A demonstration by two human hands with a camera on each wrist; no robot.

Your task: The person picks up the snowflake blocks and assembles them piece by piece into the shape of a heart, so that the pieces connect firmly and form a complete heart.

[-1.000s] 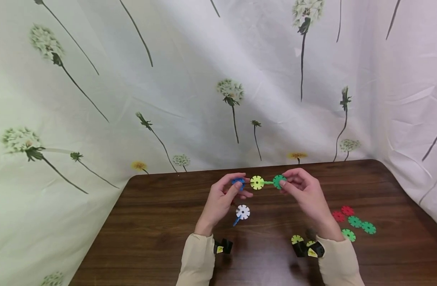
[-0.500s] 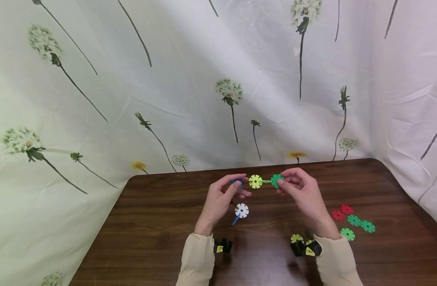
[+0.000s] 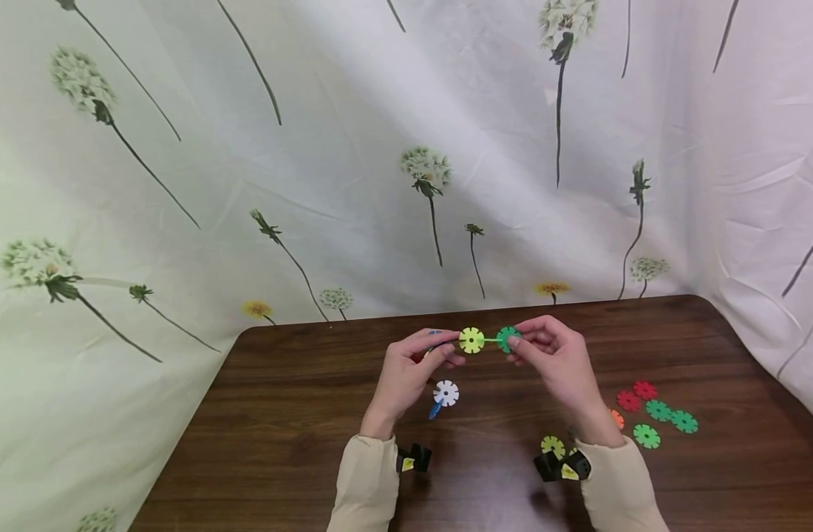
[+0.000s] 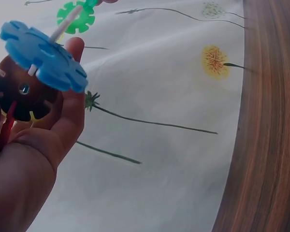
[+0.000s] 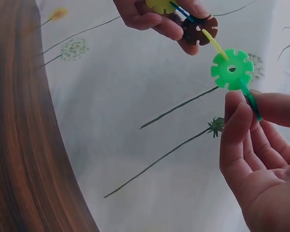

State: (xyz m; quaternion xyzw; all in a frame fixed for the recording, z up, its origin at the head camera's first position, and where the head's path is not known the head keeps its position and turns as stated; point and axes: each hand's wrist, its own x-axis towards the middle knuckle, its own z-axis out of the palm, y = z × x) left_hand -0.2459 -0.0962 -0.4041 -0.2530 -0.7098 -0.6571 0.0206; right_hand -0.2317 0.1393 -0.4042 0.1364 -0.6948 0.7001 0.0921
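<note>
Notched plastic discs are slotted edge to edge into a chain held up between both hands. My left hand [image 3: 406, 369] pinches its left part; a blue disc [image 4: 19, 43] and a brown disc [image 4: 41, 96] show there in the left wrist view. A yellow disc [image 3: 465, 341] spans the gap between the hands, joined to a bright green disc [image 5: 241, 72]. At the right end, my right hand [image 3: 559, 366] pinches a dark green disc [image 3: 503, 337] between thumb and fingers. Below the left hand is a white disc [image 3: 451, 399] with a blue one slotted into it.
On the brown wooden table [image 3: 280, 428], right of the right hand, lie loose red discs [image 3: 627, 396] and green discs [image 3: 683, 425]. An orange disc [image 3: 617, 419] and a yellow disc [image 3: 553, 452] lie by the right wrist. A flower-printed cloth [image 3: 353, 185] hangs behind.
My right hand has shifted a little left with the chain, nearer the left hand. The blue disc at the left fingers has turned edge-on. An orange disc now shows beside the right wrist.
</note>
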